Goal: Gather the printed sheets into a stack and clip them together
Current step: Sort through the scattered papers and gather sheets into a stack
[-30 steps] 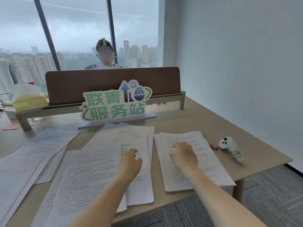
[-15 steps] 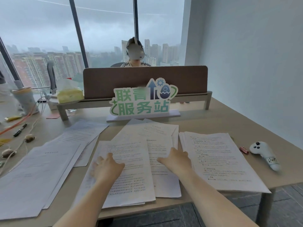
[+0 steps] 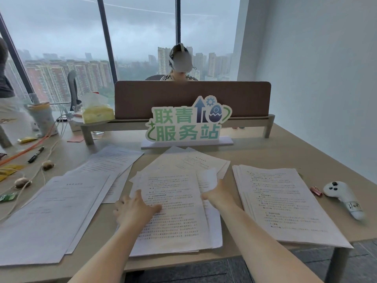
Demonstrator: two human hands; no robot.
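White printed sheets cover the near half of the table point(image 3: 285, 152), and the person leans over the middle pile point(image 3: 175, 211) with both bare forearms stretched out. Their left hand point(image 3: 134, 209) lies on the pile's left edge, fingers spread and fairly flat against the top page. Their right hand point(image 3: 217, 194) is at the pile's right side, fingers curled round the edge of a sheet point(image 3: 207, 177) whose corner stands up off the paper beneath. To the right, just apart from that hand, sits a squared-up stack point(image 3: 285, 203) of pages. Beside it lie a small red clip-like object point(image 3: 316, 190), too small to make out, and a white controller point(image 3: 344, 198). On the left a looser spread of sheets point(image 3: 61, 205) fans toward the table's edge, with a black marker point(image 3: 36, 154) and a cable beyond it. Farther back stands a green-lettered sign point(image 3: 186, 121) in front of a brown divider point(image 3: 191, 99), a yellow tissue pack point(image 3: 97, 113) left of it. Behind the divider another person sits against the window.
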